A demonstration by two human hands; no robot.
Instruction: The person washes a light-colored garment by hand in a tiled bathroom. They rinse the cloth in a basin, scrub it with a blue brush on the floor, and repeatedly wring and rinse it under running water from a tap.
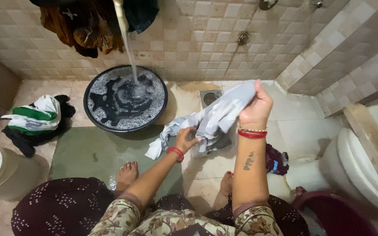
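The right hand (pixel 255 109) is closed around the upper end of a wet pale grey garment (pixel 217 117), lifting it above the tiled floor (pixel 302 122), while the left hand (pixel 186 139) grips the same cloth lower down, where its tail trails onto the floor beside a green mat (pixel 88 153). Just beyond the mat, a stream of water (pixel 130 52) pours into a round black basin (pixel 125 98) of suds, and a green-and-white cloth heap (pixel 36 116) lies to the left.
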